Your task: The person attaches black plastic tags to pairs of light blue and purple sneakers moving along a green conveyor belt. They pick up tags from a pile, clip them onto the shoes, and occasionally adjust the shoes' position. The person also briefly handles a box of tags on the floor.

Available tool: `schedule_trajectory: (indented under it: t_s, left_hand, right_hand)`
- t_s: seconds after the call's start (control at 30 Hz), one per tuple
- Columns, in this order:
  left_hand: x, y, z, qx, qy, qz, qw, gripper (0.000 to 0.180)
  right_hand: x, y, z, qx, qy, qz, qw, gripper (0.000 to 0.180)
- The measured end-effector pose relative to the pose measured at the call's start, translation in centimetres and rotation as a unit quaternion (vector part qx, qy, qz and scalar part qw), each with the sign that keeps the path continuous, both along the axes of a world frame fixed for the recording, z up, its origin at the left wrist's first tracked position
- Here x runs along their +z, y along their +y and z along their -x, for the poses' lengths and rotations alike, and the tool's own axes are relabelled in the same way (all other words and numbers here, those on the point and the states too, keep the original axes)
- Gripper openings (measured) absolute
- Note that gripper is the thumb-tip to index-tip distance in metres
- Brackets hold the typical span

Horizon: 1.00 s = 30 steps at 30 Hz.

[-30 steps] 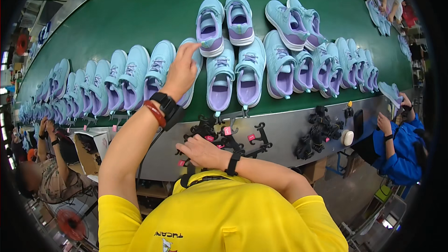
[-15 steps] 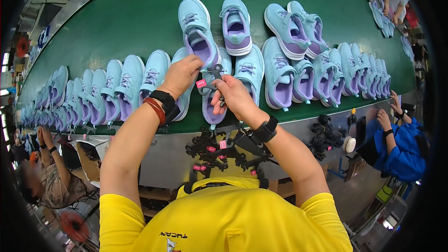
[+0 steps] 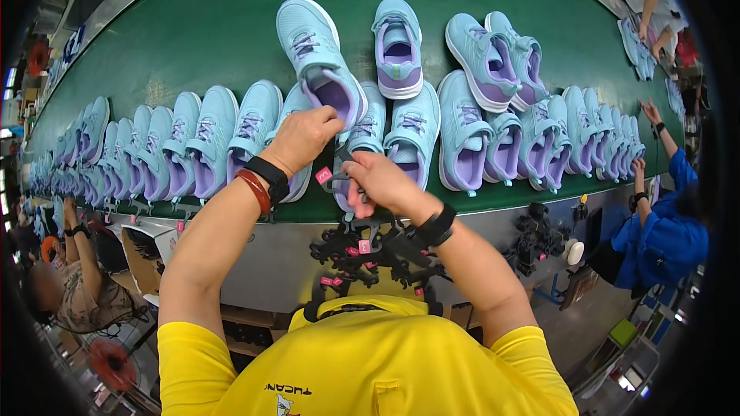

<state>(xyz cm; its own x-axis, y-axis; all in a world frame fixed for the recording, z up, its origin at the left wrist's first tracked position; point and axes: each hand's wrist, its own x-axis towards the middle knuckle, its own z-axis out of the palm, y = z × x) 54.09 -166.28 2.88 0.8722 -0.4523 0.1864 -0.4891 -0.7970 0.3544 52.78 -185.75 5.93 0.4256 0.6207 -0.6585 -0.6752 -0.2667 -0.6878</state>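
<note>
Currently both hands meet at the near edge of the green conveyor belt (image 3: pixel 193 23). Left hand (image 3: pixel 302 139) is closed on the heel of a light-blue sneaker with lilac lining (image 3: pixel 351 146) in the near-edge row. Right hand (image 3: pixel 379 182) pinches a small black plastic hanger clip with a pink tag (image 3: pixel 330 176), touching that sneaker. A pile of black hanger clips (image 3: pixel 370 250) sits just below the belt edge. Another pale-blue sneaker (image 3: pixel 317 54) lies behind, mid-belt.
</note>
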Motion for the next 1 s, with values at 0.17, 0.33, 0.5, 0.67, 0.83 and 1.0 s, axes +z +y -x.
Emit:
schedule_trajectory:
  t_s: [0.17,0.33,0.5,0.67,0.83,1.0]
  left_hand:
    - [1.2,-1.0,0.0,0.051,0.017,0.027,0.998,0.031]
    - [2.2,-1.7,-0.9,0.028,0.036,-0.020,0.999,0.044]
    - [3.7,-3.2,-1.7,0.083,0.066,-0.018,0.994,0.033]
    - [3.4,-3.4,-2.4,0.141,0.113,0.078,0.981,0.020]
    - [4.2,-3.6,-3.2,0.190,0.217,0.091,0.953,0.015]
    - [4.5,-4.2,-3.3,0.177,0.232,0.087,0.953,0.015]
  right_hand:
    - [-0.4,-1.8,-4.0,0.007,0.038,-0.067,0.997,0.025]
    - [1.3,-2.6,-6.6,0.042,-0.309,0.085,0.946,0.029]
    - [0.4,-5.5,-12.8,0.017,-0.676,0.123,0.726,0.038]
    - [-1.8,-6.2,-15.5,0.174,-0.658,0.138,0.719,0.037]
    - [-0.6,-7.3,-15.1,0.185,-0.723,0.099,0.658,0.029]
    - [1.4,-8.2,-14.8,0.198,-0.741,0.114,0.631,0.030]
